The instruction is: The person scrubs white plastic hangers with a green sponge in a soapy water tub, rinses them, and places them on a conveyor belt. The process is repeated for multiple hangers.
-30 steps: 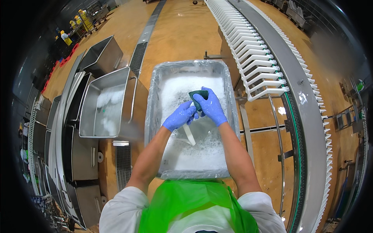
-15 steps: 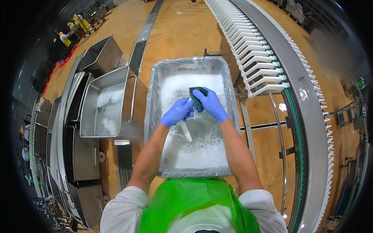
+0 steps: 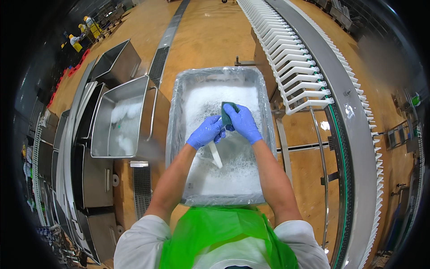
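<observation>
Both my hands wear blue gloves and meet above a plastic-lined tub (image 3: pixel 174 134) of foamy water (image 3: pixel 233 177). My left hand (image 3: pixel 206 133) is closed around a white plastic bar (image 3: pixel 215 156), whose lower end slants down over the suds. A dark green scouring pad (image 3: pixel 226 117) is gripped in my right hand (image 3: pixel 243 122), folded against the upper end of the bar. That upper end is mostly hidden by the pad and my fingers.
A curved conveyor (image 3: pixel 354 121) with rows of white angled bars (image 3: pixel 300 71) runs along the right. Left stands a steel bin (image 3: pixel 99 130) with foam inside, beside other steel bins (image 3: pixel 117 62). A drain grate (image 3: pixel 142 188) crosses the floor. People in yellow (image 3: pixel 92 27) are far left.
The pad and my right hand have shifted slightly right and down. My left hand has moved a little right, and the bar's lower end sits slightly lower.
</observation>
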`<state>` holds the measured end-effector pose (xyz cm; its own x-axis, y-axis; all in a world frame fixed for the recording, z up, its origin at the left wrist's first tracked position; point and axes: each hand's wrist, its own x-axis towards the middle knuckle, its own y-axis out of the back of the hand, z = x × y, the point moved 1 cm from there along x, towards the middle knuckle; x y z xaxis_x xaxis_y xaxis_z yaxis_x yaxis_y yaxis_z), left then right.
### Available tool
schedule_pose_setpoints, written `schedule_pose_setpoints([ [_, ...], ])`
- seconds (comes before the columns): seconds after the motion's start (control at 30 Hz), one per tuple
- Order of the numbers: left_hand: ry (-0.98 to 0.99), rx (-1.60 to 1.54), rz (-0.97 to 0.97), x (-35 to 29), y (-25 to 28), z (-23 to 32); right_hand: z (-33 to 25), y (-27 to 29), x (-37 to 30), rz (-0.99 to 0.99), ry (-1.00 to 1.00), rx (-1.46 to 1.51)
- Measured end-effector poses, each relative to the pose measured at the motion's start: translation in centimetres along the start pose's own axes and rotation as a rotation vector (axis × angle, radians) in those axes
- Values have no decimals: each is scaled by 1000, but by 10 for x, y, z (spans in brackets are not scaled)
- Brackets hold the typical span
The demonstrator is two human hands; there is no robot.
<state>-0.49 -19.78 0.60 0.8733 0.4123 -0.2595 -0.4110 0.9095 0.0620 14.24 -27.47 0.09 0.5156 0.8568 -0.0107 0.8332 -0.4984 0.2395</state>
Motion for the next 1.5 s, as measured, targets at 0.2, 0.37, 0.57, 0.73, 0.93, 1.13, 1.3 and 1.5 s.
schedule_pose_setpoints([
  [0.2, 3, 26, -5, 3, -7, 4, 13, 9, 7, -35, -44, 160],
  [0.37, 12, -4, 39, 8, 3, -15, -6, 0, -2, -36, -37, -46],
  [0.57, 5, 22, 24, 3, -17, 12, 17, 6, 10, -26, -110, 210],
  [0.73, 81, 117, 106, 10, 5, -4, -2, 1, 2, -164, -130, 292],
  [0.93, -276, 725, 397, -1, -16, 13, 16, 4, 13, 87, -94, 354],
  [1.13, -101, 219, 285, 16, -5, 2, 5, 1, 5, -78, -74, 461],
  [1.3, -217, 185, 263, 19, 1, -21, 2, 14, 7, 0, -74, 491],
  [1.5, -119, 218, 53, 18, 3, -29, -13, 6, -8, -374, -7, 251],
])
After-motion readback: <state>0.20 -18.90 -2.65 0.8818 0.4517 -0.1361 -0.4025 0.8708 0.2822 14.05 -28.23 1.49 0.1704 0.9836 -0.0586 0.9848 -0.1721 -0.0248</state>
